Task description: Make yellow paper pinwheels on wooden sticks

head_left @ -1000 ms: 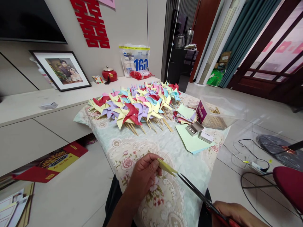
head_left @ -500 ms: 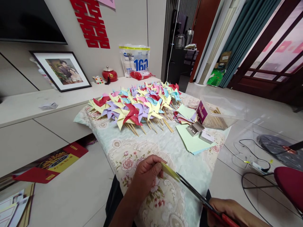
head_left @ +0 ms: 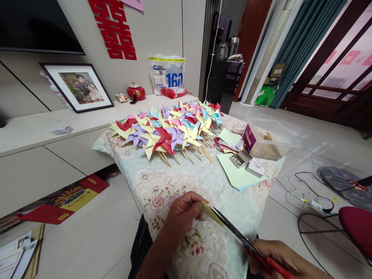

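My left hand [head_left: 186, 212] pinches a small piece of yellow-green paper [head_left: 211, 213] between thumb and fingers, above the flowered tablecloth. My right hand [head_left: 276, 254] is closed round the red handles of a pair of scissors [head_left: 236, 231]. The dark blades point up and to the left and lie across the paper, their tip close to my left fingers. Beyond my hands lies a large bunch of paper pinwheels [head_left: 165, 140] on wooden sticks, in yellow, red, purple, pink and blue.
On the table's right lie pale green sheets [head_left: 235, 178], an open box of small metal pieces [head_left: 240, 159], a white box [head_left: 255, 169], a stack of coloured paper [head_left: 228, 144] and a clear plastic bin [head_left: 274, 135] with sticks. A red stool [head_left: 356, 230] stands at the right.
The scissors have moved up and left, so the blades reach farther along the paper towards my left hand. My left hand still holds the paper in nearly the same spot.
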Action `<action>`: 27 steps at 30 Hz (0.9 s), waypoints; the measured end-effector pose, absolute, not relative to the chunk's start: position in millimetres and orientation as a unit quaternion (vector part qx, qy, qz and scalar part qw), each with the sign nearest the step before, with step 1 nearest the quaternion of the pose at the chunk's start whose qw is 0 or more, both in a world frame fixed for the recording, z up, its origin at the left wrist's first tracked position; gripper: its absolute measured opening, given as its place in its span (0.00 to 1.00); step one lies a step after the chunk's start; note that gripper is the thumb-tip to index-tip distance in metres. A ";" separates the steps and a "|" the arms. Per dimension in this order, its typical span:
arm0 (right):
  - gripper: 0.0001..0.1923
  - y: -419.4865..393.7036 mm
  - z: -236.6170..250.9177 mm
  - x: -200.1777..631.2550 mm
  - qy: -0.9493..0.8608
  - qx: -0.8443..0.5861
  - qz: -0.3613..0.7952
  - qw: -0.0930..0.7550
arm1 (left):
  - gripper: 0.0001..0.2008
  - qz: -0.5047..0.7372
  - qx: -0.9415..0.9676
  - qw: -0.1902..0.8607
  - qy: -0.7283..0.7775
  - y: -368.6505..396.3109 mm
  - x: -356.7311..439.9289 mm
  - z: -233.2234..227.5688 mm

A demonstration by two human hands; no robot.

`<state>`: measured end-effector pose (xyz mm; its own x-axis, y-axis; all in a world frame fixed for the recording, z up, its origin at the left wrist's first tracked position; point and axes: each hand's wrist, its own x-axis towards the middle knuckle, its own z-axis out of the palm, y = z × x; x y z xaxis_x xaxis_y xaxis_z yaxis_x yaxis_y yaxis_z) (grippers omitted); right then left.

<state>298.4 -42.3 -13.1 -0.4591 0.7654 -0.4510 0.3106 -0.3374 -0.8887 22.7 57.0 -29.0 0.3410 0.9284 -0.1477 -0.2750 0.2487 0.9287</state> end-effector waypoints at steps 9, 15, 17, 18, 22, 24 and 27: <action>0.34 -45.9 -17.4 301.8 -0.522 -0.479 0.682 0.182 | 0.12 0.449 0.415 0.704 0.363 61.7 24.7 -37.2; 0.30 -39.0 9.9 282.1 -0.508 -0.517 0.647 0.237 | 0.09 0.459 0.419 0.696 0.359 61.5 26.6 -35.6; 0.27 -30.4 12.4 274.0 -0.527 -0.534 0.607 0.261 | 0.08 0.463 0.423 0.691 0.359 61.0 27.1 -33.3; 0.25 -24.9 13.3 269.7 -0.533 -0.552 0.576 0.280 | 0.07 0.469 0.425 0.687 0.358 60.9 27.3 -32.3; 0.17 0.9 21.0 252.7 -0.554 -0.576 0.478 0.365 | 0.04 0.502 0.438 0.661 0.344 61.7 28.1 -30.3; 0.14 12.4 28.2 245.4 -0.590 -0.566 0.432 0.380 | 0.04 0.507 0.446 0.649 0.351 62.6 28.5 -32.1; 0.08 25.1 39.2 235.7 -0.662 -0.547 0.374 0.350 | 0.05 0.501 0.440 0.637 0.386 63.1 30.1 -38.1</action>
